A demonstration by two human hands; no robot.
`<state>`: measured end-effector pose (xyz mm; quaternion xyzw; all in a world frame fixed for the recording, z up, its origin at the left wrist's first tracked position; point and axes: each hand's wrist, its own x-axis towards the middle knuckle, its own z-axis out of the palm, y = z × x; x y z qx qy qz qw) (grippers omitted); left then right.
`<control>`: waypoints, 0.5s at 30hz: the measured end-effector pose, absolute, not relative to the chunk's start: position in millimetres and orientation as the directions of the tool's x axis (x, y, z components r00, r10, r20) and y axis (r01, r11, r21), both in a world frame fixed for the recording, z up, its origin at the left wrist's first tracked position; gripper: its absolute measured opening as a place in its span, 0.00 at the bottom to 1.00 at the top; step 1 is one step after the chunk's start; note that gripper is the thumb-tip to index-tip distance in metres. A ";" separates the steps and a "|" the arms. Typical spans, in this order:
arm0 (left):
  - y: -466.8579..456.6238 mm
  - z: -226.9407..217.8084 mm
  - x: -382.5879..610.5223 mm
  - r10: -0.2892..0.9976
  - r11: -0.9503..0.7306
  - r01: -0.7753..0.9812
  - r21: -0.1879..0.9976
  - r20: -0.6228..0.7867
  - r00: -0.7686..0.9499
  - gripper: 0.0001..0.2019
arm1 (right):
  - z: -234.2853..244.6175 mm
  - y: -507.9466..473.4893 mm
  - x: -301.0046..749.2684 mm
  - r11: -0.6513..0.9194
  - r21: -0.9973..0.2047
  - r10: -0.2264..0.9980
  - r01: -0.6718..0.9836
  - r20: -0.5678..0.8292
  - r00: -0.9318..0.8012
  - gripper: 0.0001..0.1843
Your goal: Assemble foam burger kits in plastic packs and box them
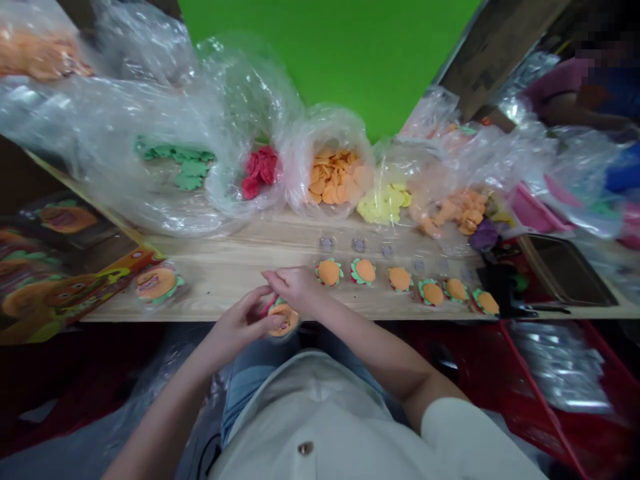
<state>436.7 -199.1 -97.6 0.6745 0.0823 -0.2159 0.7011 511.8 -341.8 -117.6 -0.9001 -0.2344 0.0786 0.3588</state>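
Currently, the foam burger piece (283, 320) is held between both hands, just off the near edge of the wooden counter (225, 295), above the person's lap. The left hand (243, 319) curls under and around it, and the right hand (295, 287) presses on its upper edge from above. Both grips are closed on the piece, and a small red bit shows where they meet it, too small to identify. The piece reads as an orange disc with some green edging. To the right of the hands, six similar foam burgers (399, 279) lie in a loose row along the counter, with small clear discs (359, 245) in a line behind them. At the left end of the counter, one burger in clear wrap (157, 283) lies beside a printed burger card (65, 287). Along the back, clear plastic bags hold foam cutouts: green leaf shapes (175, 163), red pieces (260, 172), orange discs (333, 175), yellow pieces (384, 203) and peach pieces (460, 210). A purple piece (483, 235) lies just right of the peach. Further right are a black item (505, 287), type unclear, and a dark tray (565, 270). A red crate (550, 400) with clear packets sits below the counter at lower right. A co-worker's pink sleeve (555, 87) shows at upper right, against a green backdrop (325, 47) at top centre.
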 end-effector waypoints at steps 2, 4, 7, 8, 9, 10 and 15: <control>-203.3 -98.0 439.6 -0.179 -0.061 0.365 0.929 -0.370 0.912 0.27 | -116.9 -346.5 507.6 -0.674 -0.661 0.403 0.331 0.046 0.914 0.26; -210.8 -101.0 440.2 -0.122 -0.081 0.348 0.934 -0.356 0.927 0.27 | -116.6 -355.4 500.8 -0.713 -0.656 0.287 0.246 0.047 0.957 0.26; -226.2 -105.3 435.4 -0.020 -0.084 0.326 0.942 -0.329 0.944 0.29 | -116.8 -371.1 488.3 -0.709 -0.694 0.138 0.127 0.041 0.990 0.25; -231.7 -106.0 432.6 0.004 -0.083 0.307 0.948 -0.308 0.952 0.28 | -116.9 -375.7 484.9 -0.695 -0.710 0.107 0.108 0.046 0.993 0.25; -236.9 -106.2 429.5 0.021 -0.086 0.283 0.955 -0.282 0.959 0.28 | -117.0 -379.6 482.4 -0.684 -0.723 0.087 0.103 0.059 0.994 0.25; -241.6 -106.0 426.4 0.033 -0.091 0.259 0.962 -0.257 0.966 0.27 | -116.9 -382.9 481.0 -0.675 -0.729 0.081 0.112 0.077 0.994 0.25; -255.4 -104.2 414.6 0.077 -0.090 0.238 0.967 -0.232 0.970 0.26 | -117.4 -392.6 485.3 -0.673 -0.713 0.160 0.197 0.120 0.980 0.25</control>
